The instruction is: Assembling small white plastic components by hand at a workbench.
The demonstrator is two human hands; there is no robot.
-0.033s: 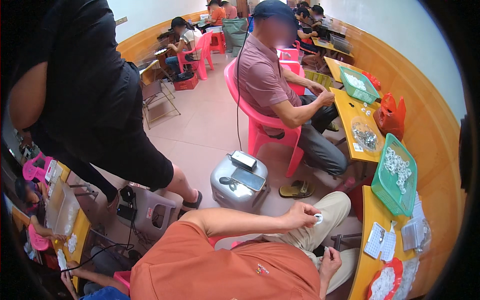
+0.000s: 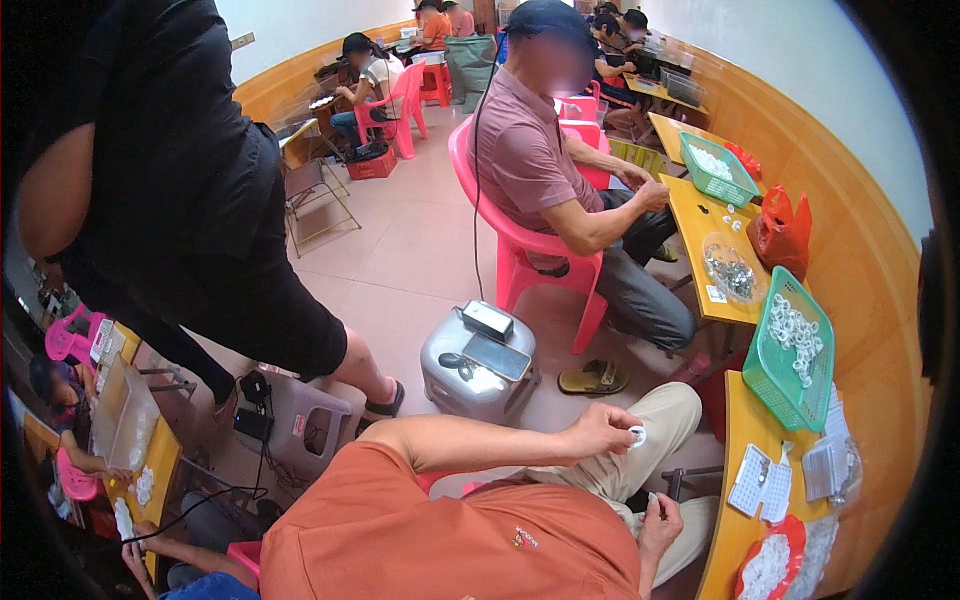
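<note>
My left hand (image 2: 605, 430) is over my thigh, its fingers pinched on a small white ring (image 2: 639, 436). Lower in the head view, my right hand (image 2: 660, 522) is closed beside my other leg. A tiny pale piece (image 2: 653, 498) shows at its fingertips, too small to name. To the right of both hands stands a yellow table (image 2: 738, 415). On it lie a white tray with small holes (image 2: 748, 480) and a red dish (image 2: 796, 550) heaped with small white pieces.
A green basket (image 2: 765, 375) of white rings bridges the table corner. A grey stool (image 2: 440, 365) ahead carries a phone (image 2: 497, 357) and a box. A co-worker (image 2: 530, 150) sits at another table. A standing person (image 2: 200, 180) is at left, near a second grey stool (image 2: 300, 425) with cables.
The white ring in my left hand has turned slightly. Otherwise both hands stay in place.
</note>
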